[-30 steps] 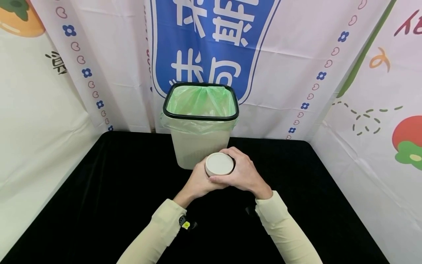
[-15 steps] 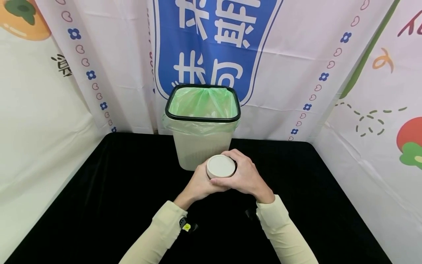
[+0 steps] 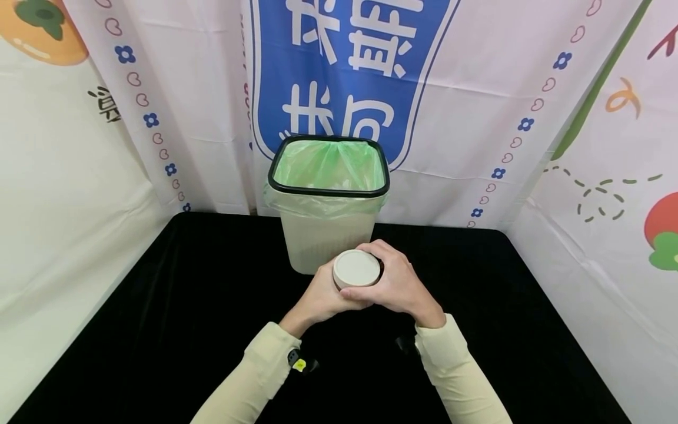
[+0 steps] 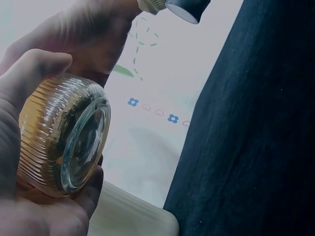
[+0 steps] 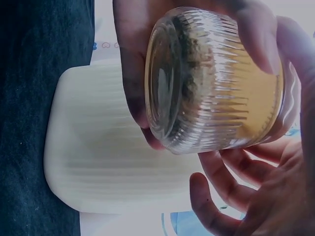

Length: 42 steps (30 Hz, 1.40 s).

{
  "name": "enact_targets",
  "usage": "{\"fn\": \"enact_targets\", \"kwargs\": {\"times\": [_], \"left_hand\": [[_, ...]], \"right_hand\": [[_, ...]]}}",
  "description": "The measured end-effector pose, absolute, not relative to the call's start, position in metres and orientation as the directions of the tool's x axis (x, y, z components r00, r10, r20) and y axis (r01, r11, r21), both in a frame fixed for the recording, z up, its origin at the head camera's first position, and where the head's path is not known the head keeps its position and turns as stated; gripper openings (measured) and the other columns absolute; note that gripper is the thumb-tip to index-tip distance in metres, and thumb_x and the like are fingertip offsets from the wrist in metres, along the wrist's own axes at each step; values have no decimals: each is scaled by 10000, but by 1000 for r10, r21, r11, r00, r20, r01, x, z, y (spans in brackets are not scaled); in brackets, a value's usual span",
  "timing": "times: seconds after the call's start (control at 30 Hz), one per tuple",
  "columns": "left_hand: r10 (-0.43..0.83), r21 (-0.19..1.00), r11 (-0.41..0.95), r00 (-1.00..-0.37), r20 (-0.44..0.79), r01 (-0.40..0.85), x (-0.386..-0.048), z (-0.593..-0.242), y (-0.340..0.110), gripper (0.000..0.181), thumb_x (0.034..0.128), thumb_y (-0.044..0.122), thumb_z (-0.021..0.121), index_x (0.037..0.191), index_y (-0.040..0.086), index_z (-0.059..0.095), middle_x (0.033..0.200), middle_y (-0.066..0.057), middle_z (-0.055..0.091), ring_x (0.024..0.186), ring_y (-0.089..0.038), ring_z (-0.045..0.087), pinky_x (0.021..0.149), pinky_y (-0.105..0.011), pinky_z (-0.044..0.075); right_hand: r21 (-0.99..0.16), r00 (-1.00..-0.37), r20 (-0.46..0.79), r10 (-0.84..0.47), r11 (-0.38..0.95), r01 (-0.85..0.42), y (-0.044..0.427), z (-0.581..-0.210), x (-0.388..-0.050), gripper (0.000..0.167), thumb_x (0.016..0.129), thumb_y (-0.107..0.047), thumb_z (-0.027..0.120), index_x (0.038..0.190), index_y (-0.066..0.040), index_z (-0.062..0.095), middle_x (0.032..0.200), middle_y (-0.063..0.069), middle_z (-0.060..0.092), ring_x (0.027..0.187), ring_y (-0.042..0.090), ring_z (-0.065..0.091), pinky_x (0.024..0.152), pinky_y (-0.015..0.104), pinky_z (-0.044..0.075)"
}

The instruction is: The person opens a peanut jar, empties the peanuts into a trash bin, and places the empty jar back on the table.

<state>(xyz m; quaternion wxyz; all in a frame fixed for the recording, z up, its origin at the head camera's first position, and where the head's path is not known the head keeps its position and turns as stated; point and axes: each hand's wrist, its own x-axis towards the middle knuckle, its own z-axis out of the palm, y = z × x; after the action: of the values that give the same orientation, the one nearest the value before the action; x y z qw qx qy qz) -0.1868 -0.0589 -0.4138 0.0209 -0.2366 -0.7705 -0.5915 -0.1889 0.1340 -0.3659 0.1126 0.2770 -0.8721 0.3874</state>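
Note:
A ribbed clear glass jar (image 5: 216, 78) with a pale cream lid (image 3: 357, 268) is held up in front of a waste bin. Amber-coloured contents show through its wall, with something dark close to the base. My left hand (image 3: 322, 299) wraps round the jar's body. From the other side my right hand (image 3: 401, 284) grips the lid, thumb at the near edge and fingers on the far edge. Seen from the left wrist, the jar's base (image 4: 84, 147) faces the camera. In the head view the glass is hidden under the lid and hands.
Just beyond the hands stands the cream waste bin (image 3: 312, 232) with a black rim (image 3: 328, 192) and a green plastic liner (image 3: 296, 168). A black cloth (image 3: 222, 306) covers the table. Printed white curtains (image 3: 461, 118) enclose the back and sides.
The head view has shifted slightly, so the bin, jar and hands all sit a little further right. Both hands keep the same hold; no turning of the lid can be made out.

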Motion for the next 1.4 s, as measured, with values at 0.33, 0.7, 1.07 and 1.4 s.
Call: {"fn": "enact_targets", "kwargs": {"times": [0.33,0.7,1.07,1.4], "left_hand": [[366,900,167,-873,322,402,-186,-414,-59,812,712,191,969,1432,133,599,1327,-76,704,1157,-219,673,1024,-420,546],[410,897,145,-850,329,418,-184,-412,-59,813,714,200,964,1433,131,591,1336,-67,698,1159,-208,673,1025,-386,549],[403,894,159,-854,329,419,-184,-412,-60,858,715,169,965,1462,87,551,1365,-95,682,1221,-236,658,1085,-430,520],[365,896,170,-871,329,410,-186,-412,-61,859,707,155,961,1465,92,562,1368,-106,685,1226,-257,662,1087,-449,519]], "right_hand": [[-609,-819,385,-426,549,-572,139,-364,-187,718,674,-499,987,1277,-240,696,1173,-94,672,1034,103,642,884,341,562],[-604,-793,391,-468,519,-605,145,-364,-188,709,671,-478,990,1272,-242,697,1159,-81,654,1048,107,626,928,342,544],[-598,-801,354,-484,541,-591,148,-360,-184,856,665,-531,981,1402,-266,636,1230,-136,634,1107,81,628,981,357,541],[-578,-792,411,-451,543,-609,146,-356,-180,866,704,-466,980,1414,-125,620,1301,-39,653,1125,110,640,917,330,591]]}}
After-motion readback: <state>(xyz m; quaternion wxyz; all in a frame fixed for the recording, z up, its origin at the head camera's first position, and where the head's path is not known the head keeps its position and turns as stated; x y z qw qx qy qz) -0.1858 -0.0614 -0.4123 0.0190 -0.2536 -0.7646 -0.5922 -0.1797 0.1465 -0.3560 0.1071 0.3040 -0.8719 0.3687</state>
